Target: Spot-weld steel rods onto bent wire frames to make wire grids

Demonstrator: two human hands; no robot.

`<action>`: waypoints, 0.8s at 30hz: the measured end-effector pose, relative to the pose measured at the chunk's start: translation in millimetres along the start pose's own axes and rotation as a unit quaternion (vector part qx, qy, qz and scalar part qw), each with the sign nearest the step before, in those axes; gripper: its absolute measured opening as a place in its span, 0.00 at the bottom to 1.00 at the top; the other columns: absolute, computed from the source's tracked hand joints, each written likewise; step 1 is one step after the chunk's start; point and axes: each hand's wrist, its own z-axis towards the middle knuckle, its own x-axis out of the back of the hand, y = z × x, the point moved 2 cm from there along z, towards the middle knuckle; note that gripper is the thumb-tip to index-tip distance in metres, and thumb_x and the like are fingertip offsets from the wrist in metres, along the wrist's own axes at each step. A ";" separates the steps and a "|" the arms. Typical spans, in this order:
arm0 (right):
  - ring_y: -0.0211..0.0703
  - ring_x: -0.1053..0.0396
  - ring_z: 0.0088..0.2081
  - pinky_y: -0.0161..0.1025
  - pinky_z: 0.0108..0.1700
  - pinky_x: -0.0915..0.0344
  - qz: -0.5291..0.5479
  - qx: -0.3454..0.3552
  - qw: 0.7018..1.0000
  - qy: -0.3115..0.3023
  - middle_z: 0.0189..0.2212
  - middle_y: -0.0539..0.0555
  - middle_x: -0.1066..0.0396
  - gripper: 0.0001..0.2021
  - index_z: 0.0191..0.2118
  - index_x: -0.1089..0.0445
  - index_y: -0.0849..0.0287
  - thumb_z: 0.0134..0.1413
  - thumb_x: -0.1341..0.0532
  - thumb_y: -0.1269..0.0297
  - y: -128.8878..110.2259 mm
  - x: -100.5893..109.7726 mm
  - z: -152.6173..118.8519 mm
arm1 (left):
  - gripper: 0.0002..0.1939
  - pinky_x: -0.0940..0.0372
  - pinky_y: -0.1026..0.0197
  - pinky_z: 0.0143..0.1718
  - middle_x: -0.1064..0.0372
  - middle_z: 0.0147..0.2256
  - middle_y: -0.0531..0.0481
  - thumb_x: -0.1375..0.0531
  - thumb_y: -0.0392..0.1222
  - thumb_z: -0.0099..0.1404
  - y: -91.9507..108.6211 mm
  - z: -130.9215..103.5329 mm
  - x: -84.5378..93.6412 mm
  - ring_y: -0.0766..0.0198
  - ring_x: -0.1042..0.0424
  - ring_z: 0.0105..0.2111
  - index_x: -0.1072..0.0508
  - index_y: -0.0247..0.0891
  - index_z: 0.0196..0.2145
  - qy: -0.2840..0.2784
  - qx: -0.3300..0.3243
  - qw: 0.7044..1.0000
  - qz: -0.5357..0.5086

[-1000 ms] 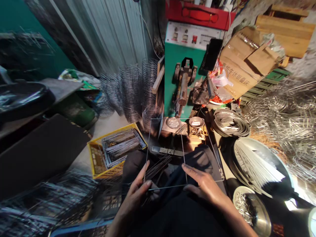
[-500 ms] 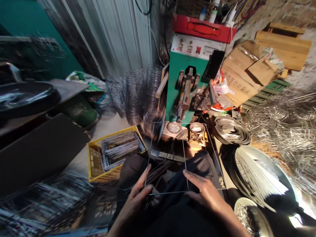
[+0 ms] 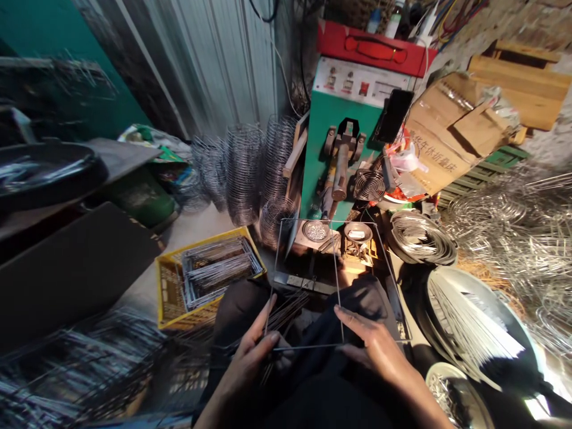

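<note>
A thin rectangular wire frame with a crossbar spans the space over my lap, between both hands. My left hand pinches its left side near the lower corner, thumb and forefinger pressed on the wire. On the right, my right hand grips the crossbar near its lower end, forefinger along the wire and thumb below. The frame's far edge passes in front of a small round dish of small metal bits at the base of a green machine. Loose wire rods lie across my lap beneath the frame.
To the left stands a yellow crate of wire pieces, with wire coils behind. At right are a wire coil, a large basin of straight rods and a smaller bowl. A cardboard box leans beside the machine.
The camera view has shifted slightly, moving the machine a little right in the picture. Both hands keep their hold on the wire frame, which has barely moved.
</note>
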 end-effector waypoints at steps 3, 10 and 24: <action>0.51 0.35 0.61 0.48 0.64 0.37 0.003 0.001 1.000 0.005 0.64 0.55 0.38 0.35 0.68 0.42 0.51 0.56 0.34 0.68 -0.5 1.9 2.5 | 0.51 0.32 0.60 0.30 0.23 0.27 0.48 0.33 0.45 0.58 1.7 1.1 -1.9 0.59 0.25 0.25 0.56 0.40 0.71 -0.011 0.002 1.000 0.003; 0.50 0.36 0.62 0.47 0.64 0.37 0.005 0.007 1.000 0.016 0.63 0.54 0.38 0.34 0.68 0.42 0.50 0.57 0.33 0.66 -4.7 5.0 4.9 | 0.49 0.35 0.63 0.27 0.24 0.26 0.50 0.36 0.45 0.62 9.0 -4.6 -14.1 0.63 0.28 0.22 0.60 0.40 0.72 -0.011 -0.002 1.000 0.010; 0.49 0.36 0.62 0.45 0.64 0.37 0.008 -0.002 1.000 0.027 0.63 0.52 0.38 0.36 0.68 0.43 0.48 0.56 0.31 0.65 -3.8 2.8 0.5 | 0.51 0.34 0.63 0.28 0.25 0.26 0.50 0.36 0.45 0.63 5.3 -6.3 -21.3 0.62 0.27 0.23 0.64 0.41 0.72 -0.011 -0.001 1.000 0.026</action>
